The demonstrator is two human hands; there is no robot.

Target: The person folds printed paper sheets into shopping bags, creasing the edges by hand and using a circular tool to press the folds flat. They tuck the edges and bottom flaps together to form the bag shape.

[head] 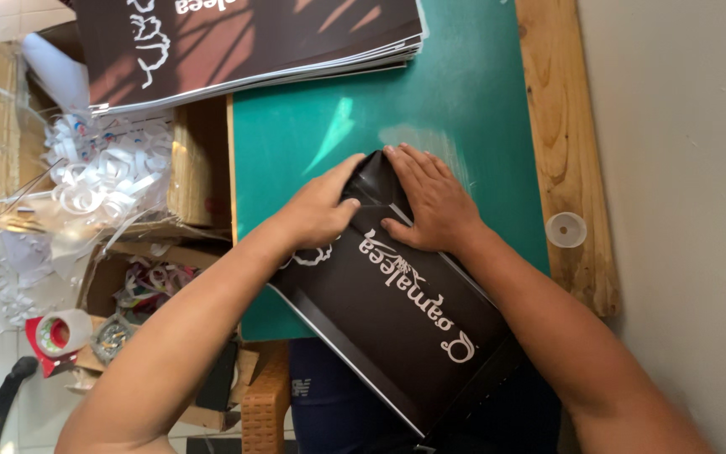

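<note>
Black printed paper bag (pixel 405 319) lies slanted on green cutting mat (pixel 464 118), near end overhanging desk edge. Left hand (pixel 321 210) curls fingers over folded end, gripping; right hand (pixel 430 202) flat, palm down, pinning fold. Stack of flat printed sheets (pixel 245 42) at far edge, within reach.

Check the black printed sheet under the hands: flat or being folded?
Being folded: the black sheet's far end bulges up where the left hand and right hand press it on the green mat.
</note>
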